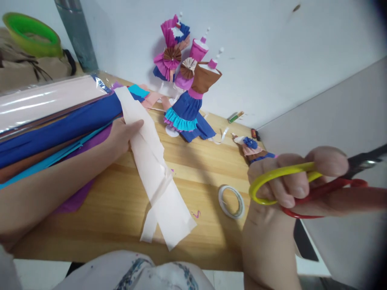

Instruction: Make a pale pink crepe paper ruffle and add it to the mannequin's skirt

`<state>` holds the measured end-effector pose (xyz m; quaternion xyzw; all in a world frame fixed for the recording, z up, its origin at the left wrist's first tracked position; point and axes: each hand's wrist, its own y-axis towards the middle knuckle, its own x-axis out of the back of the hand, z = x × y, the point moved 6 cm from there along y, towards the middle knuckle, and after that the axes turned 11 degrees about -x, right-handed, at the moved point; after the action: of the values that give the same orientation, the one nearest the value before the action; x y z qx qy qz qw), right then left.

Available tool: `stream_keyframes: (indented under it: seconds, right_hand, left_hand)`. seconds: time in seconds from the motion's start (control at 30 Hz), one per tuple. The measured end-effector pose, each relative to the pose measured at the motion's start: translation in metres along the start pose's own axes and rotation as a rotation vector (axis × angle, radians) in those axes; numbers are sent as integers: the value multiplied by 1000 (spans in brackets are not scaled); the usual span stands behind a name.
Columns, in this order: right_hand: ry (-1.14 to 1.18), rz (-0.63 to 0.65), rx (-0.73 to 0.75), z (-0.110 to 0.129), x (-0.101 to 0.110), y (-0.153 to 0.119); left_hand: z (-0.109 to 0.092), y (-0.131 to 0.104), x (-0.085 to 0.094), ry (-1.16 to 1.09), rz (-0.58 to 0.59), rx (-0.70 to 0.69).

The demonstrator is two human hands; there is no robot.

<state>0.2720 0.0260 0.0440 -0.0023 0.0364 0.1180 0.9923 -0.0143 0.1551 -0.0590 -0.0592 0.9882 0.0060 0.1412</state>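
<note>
My left hand (123,135) pinches a long strip of pale pinkish-white paper (152,169) near its upper end, thumb on top. The strip hangs down over the wooden table, its lower end split into a narrow piece and a wider one. Raised at the right, my right hand (290,181) is closed around scissors (278,173) with a yellow loop and a red loop. Their dark blades point to the right, away from the paper, and run out of view. Between the hands, a roll of white tape (231,201) lies on the table.
Rolls of coloured paper (60,117) cover the left side of the wooden table (121,217). Small paper-dressed figures (187,104) stand by the wall, with another dressed piece (252,147) at the right. A green bowl (32,34) and grey bottle (77,36) are at the back left.
</note>
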Motion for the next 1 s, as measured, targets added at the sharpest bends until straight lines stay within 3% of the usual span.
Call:
stream_keyframes:
  seconds: [0.1,0.33,0.43,0.6,0.83,1.0]
  right_hand:
    - [128,77,184,7,-19,1]
    - [-228,83,19,-29,-64,17]
    - [-314,53,22,-38,-64,24]
    - [-443,-110,82,-47,-60,47]
    - [-173,-92,-85,-83,-81,71]
    - [-105,-123,-163,-85,-76,66]
  left_hand:
    - [-1,-4,-5,-59,40,-3]
    - [-21,-18,-17,-182,137,-63]
    - [-28,-22,-21,-215,168,-69]
    - [-35,-29,-27,-294,225,-60]
    - [-41,-38,-29,-391,241,-93]
    - [-54,-32,-24,-416,219,-119]
